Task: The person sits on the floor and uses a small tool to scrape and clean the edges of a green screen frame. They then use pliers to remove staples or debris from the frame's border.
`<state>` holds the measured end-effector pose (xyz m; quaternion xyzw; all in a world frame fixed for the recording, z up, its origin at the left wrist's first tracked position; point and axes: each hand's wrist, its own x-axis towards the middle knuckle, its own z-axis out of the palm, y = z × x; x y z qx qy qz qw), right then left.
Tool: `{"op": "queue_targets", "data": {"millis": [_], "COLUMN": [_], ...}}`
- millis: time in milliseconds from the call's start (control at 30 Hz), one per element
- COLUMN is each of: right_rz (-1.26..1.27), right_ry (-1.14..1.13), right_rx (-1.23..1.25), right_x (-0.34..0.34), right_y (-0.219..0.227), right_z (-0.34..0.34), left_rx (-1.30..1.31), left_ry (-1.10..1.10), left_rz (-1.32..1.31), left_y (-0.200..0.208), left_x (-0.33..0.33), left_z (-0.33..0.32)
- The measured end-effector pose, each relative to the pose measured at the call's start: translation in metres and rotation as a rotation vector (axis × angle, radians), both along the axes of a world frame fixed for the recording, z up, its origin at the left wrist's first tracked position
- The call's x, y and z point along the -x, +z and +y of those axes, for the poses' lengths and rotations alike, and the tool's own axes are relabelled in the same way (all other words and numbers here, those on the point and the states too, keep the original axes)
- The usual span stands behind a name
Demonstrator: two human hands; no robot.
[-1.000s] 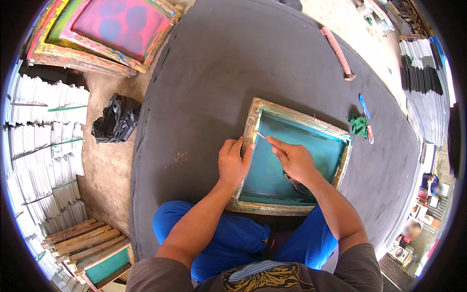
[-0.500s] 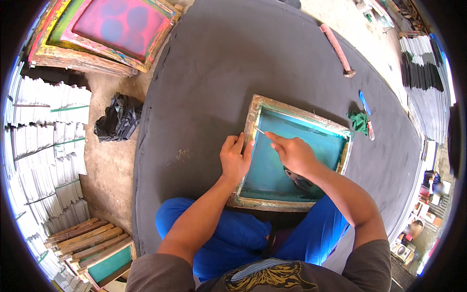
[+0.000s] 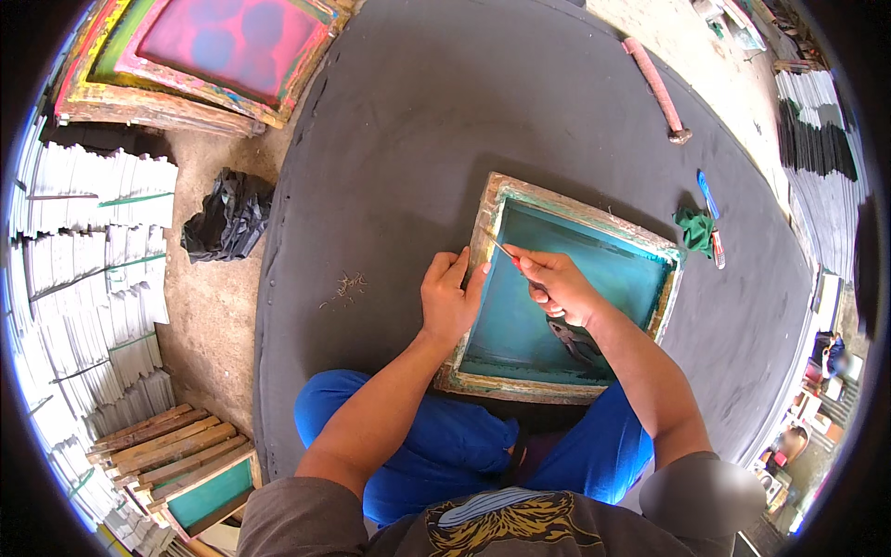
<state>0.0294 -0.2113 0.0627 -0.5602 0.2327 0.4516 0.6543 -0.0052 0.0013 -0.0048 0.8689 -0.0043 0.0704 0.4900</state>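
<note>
A wooden screen-printing frame [image 3: 594, 210] with teal mesh [image 3: 580, 260] lies slightly turned in front of my crossed legs. My left hand [image 3: 452, 299] grips its left side, thumb on the wood. In my right hand [image 3: 561, 286] is a screwdriver [image 3: 504, 249] with a thin metal shaft and a red handle partly covered by my fingers. The screwdriver's tip meets the inner part of the frame's left side, a little above my left thumb. Pliers [image 3: 573, 342] rest on the mesh, partly hidden beneath my right wrist.
Small thin bits [image 3: 347, 286] are scattered left on the dark surface [image 3: 390, 121]. A pink-handled hammer [image 3: 654, 88], a green cloth [image 3: 694, 228] and a blue-handled tool [image 3: 707, 192] lie right. Beyond the left edge are a black plastic bag [image 3: 228, 215], stacked sheets [image 3: 88, 269] and more frames [image 3: 176, 107].
My right hand has rotated, so the screwdriver's red handle and curled fingers now show. Its tip has shifted slightly up along the frame. My left hand keeps its hold.
</note>
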Motion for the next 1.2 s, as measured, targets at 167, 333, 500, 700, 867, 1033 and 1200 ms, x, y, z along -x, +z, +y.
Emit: {"op": "queue_targets", "data": {"millis": [167,333,500,700,867,1033,1200], "right_rz": [-0.632,-0.776,-0.774,-0.788,-0.884,-0.637,-0.701], "right_ry": [0.255,0.45,0.469,0.594,0.963,0.786,0.459], "right_rx": [0.369,0.739,0.773,0.908,1.233,0.886,0.565], "right_x": [0.011,0.021,0.025,0.023,0.02,0.006,0.017], "right_y": [-0.005,0.027,0.032,0.041,0.062,0.053,0.005], "right_z": [0.002,0.011,0.012,0.023,0.045,0.025,0.0], "left_rx": [-0.007,-0.135,-0.315,-0.425,-0.437,-0.412,-0.412], "left_ry": [-0.022,-0.077,-0.205,-0.265,-0.255,-0.236,-0.251], "left_rz": [0.005,0.234,0.454,0.527,0.393,0.366,0.374], "left_y": [0.004,0.027,0.054,0.063,0.046,0.037,0.043], "left_x": [-0.003,-0.006,-0.009,-0.006,-0.002,-0.001,-0.004], "left_z": [0.0,0.006,0.011,0.012,0.009,0.007,0.007]}}
